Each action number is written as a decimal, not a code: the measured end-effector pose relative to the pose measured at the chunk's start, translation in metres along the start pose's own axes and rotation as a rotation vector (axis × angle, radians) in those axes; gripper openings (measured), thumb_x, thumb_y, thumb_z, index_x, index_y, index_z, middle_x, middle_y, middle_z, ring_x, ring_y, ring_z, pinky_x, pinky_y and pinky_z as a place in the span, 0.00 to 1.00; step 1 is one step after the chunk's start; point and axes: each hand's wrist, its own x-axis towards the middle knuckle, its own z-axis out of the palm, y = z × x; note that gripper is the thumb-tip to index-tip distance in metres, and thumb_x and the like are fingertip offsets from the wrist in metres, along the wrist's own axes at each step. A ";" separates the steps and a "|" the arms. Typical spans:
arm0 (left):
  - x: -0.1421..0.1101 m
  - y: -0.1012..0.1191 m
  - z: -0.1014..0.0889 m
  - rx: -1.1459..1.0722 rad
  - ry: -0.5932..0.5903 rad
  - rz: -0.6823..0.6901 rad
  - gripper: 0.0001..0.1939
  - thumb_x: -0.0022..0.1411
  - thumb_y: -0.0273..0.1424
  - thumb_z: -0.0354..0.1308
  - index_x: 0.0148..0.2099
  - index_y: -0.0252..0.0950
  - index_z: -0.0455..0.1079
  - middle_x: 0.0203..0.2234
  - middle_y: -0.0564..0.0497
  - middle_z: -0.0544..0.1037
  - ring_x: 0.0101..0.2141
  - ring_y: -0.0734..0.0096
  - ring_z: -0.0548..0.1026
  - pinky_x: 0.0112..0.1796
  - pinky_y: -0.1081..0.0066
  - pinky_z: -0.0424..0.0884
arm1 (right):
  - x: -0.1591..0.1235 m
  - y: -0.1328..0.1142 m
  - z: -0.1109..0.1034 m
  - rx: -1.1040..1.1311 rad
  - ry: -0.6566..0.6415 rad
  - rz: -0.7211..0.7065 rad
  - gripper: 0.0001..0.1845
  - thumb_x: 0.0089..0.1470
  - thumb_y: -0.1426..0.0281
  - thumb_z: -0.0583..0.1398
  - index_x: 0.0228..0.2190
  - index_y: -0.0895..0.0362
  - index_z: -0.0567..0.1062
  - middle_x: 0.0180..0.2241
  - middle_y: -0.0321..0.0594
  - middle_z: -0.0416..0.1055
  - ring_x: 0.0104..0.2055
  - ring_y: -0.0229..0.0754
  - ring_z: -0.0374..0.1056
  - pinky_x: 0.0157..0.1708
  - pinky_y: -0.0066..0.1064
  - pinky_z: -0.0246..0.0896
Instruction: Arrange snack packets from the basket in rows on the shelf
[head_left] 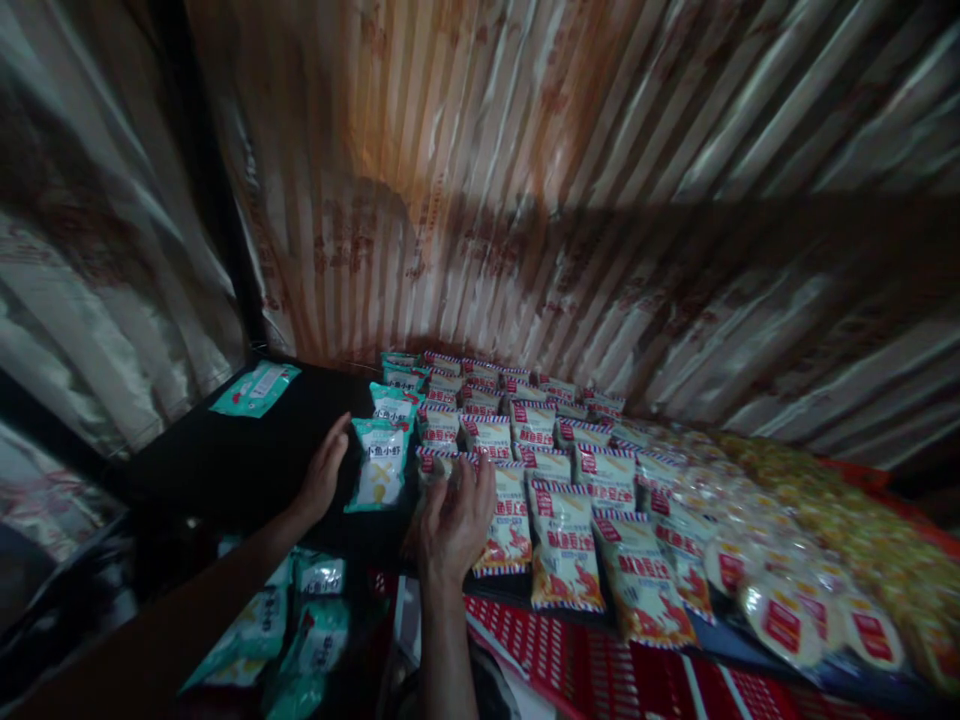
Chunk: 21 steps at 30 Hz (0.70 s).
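My left hand (pixel 324 470) is held beside the front teal snack bag (pixel 379 466), palm turned toward it with the fingers stretched out. It holds nothing. My right hand (pixel 457 515) lies over the nearest cream-and-red snack bag (pixel 433 464) at the left end of its rows, hiding most of it. Its fingers are extended and somewhat apart. More teal bags (pixel 394 403) stand in a column behind the front one. To the right, cream-and-red bags (pixel 564 545) with striped edges stand in several rows.
The black shelf (pixel 247 465) carries a teal bag (pixel 256 388) lying flat at back left. Round clear-wrapped packs (pixel 784 615) and yellow packs (pixel 825 510) fill the right. Below are more teal bags (pixel 319 640) and a red basket (pixel 592 655). Corrugated sheeting (pixel 480 220) closes the back.
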 end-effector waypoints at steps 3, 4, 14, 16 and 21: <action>-0.012 0.002 0.002 0.167 -0.078 -0.017 0.32 0.61 0.47 0.45 0.62 0.36 0.55 0.61 0.46 0.58 0.62 0.63 0.53 0.61 0.62 0.47 | -0.005 0.001 -0.001 -0.008 -0.031 0.026 0.20 0.58 0.66 0.51 0.49 0.62 0.68 0.56 0.57 0.59 0.60 0.54 0.53 0.52 0.52 0.56; -0.013 0.002 0.003 0.208 -0.101 -0.031 0.33 0.60 0.47 0.46 0.62 0.35 0.55 0.61 0.45 0.58 0.62 0.62 0.53 0.61 0.61 0.46 | -0.006 0.002 -0.002 -0.013 -0.041 0.033 0.20 0.58 0.66 0.51 0.49 0.63 0.68 0.56 0.58 0.59 0.60 0.54 0.53 0.52 0.51 0.56; -0.014 0.012 0.011 0.384 -0.214 -0.062 0.41 0.57 0.49 0.45 0.65 0.27 0.46 0.62 0.38 0.54 0.62 0.57 0.52 0.60 0.57 0.47 | -0.014 0.009 0.005 -0.069 -0.113 0.022 0.23 0.57 0.64 0.53 0.50 0.63 0.67 0.58 0.59 0.55 0.60 0.56 0.52 0.50 0.51 0.58; -0.015 0.013 0.011 0.384 -0.210 -0.057 0.40 0.57 0.49 0.46 0.65 0.29 0.47 0.62 0.39 0.56 0.61 0.57 0.54 0.59 0.58 0.49 | -0.015 0.007 0.009 -0.066 -0.127 0.015 0.23 0.57 0.64 0.52 0.51 0.62 0.66 0.59 0.59 0.54 0.60 0.56 0.51 0.50 0.51 0.58; -0.014 0.012 0.011 0.377 -0.212 -0.043 0.39 0.56 0.48 0.49 0.64 0.30 0.49 0.61 0.40 0.58 0.61 0.57 0.55 0.59 0.59 0.49 | -0.017 0.008 0.017 -0.088 -0.158 0.009 0.22 0.57 0.68 0.51 0.52 0.62 0.65 0.59 0.58 0.53 0.60 0.55 0.51 0.50 0.50 0.57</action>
